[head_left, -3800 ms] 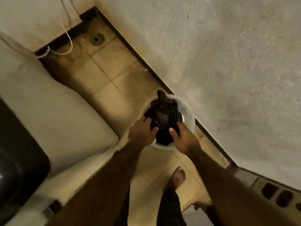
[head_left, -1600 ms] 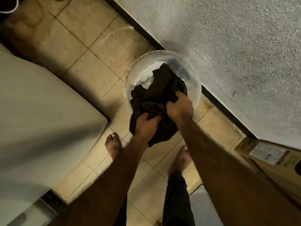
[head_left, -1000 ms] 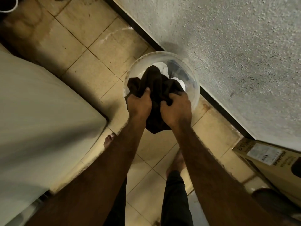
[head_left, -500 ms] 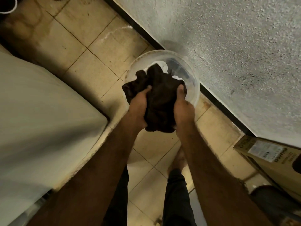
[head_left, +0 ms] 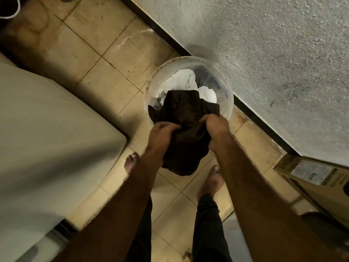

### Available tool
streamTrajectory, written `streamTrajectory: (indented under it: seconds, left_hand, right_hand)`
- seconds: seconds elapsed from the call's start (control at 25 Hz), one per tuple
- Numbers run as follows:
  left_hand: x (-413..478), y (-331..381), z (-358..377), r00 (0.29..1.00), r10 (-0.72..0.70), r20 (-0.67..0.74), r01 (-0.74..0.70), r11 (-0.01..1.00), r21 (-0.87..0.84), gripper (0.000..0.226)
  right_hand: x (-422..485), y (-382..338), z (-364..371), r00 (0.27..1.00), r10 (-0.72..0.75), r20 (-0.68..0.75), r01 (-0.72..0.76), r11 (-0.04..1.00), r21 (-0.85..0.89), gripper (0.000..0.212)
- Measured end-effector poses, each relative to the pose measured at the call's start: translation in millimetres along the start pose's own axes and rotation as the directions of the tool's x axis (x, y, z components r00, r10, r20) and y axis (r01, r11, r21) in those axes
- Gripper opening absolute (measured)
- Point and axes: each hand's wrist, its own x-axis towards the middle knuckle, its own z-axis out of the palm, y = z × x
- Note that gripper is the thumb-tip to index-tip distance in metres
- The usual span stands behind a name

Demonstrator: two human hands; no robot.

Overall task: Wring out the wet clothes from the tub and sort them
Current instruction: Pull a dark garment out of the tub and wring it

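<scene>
Cloth [head_left: 185, 118] in left hand [head_left: 162, 133] and right hand [head_left: 217, 129] hides near tub [head_left: 188, 58] rim.

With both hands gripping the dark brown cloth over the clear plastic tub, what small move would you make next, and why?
Probably twist the left hand and right hand opposite ways: both grip the bunched dark brown cloth over the clear plastic tub.

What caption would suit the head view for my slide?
Left hand and right hand grip a dark garment over a clear tub holding white clothes.
</scene>
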Motion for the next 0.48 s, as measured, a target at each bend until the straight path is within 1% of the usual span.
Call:
streamTrajectory:
  seconds: [0.04, 0.08, 0.12, 0.2, 0.24, 0.28, 0.32, 0.36, 0.44, 0.48]
  left_hand:
    - [4, -1, 0, 1.000, 0.002, -0.021, -0.006, 0.983, -0.183, 0.035]
    - [8, 0, 1, 0.999, -0.034, 0.003, 0.033, 0.941, -0.336, 0.037]
    - [7, 4, 4, 0.997, -0.071, 0.040, 0.081, 0.903, -0.423, 0.036]
    - [13, 14, 10, 0.983, -0.116, 0.144, 0.164, 0.909, -0.383, 0.042]
    - [16, 16, 13, 0.973, -0.131, 0.192, 0.189, 0.926, -0.327, 0.048]
    - [19, 17, 16, 0.969, -0.156, 0.191, 0.201, 0.948, -0.246, 0.060]
    - [25, 14, 17, 0.973, -0.181, 0.144, 0.202, 0.968, -0.151, 0.070]
    - [30, 11, 18, 0.984, -0.163, 0.074, 0.170, 0.981, -0.094, 0.069]
    - [27, 6, 21, 0.995, -0.043, -0.094, 0.040, 0.999, -0.025, 0.043]
    - [27, 3, 23, 0.992, 0.007, -0.129, -0.010, 1.000, -0.023, 0.032]
  right_hand:
    - [-7, 2, -1, 1.000, 0.016, 0.009, -0.016, 1.000, 0.016, 0.062]
    - [-13, 5, -2, 0.999, 0.035, 0.014, -0.036, 0.999, 0.027, 0.060]
    - [-23, 8, -3, 0.998, 0.057, 0.030, -0.058, 0.998, 0.033, 0.055]
    - [-35, 21, -6, 0.991, 0.107, 0.083, -0.111, 0.993, 0.040, 0.049]
    - [-40, 29, -7, 0.984, 0.135, 0.115, -0.141, 0.989, 0.045, 0.052]
    - [-46, 34, -9, 0.978, 0.156, 0.137, -0.164, 0.985, 0.055, 0.056]
    - [-46, 39, -11, 0.978, 0.155, 0.139, -0.163, 0.985, 0.049, 0.057]
    - [-45, 41, -14, 0.983, 0.141, 0.122, -0.145, 0.989, 0.022, 0.053]
    - [-40, 40, -19, 0.995, 0.081, 0.065, -0.081, 0.997, -0.010, 0.042]
    - [-35, 37, -21, 0.998, 0.047, 0.039, -0.047, 0.999, 0.008, 0.043]
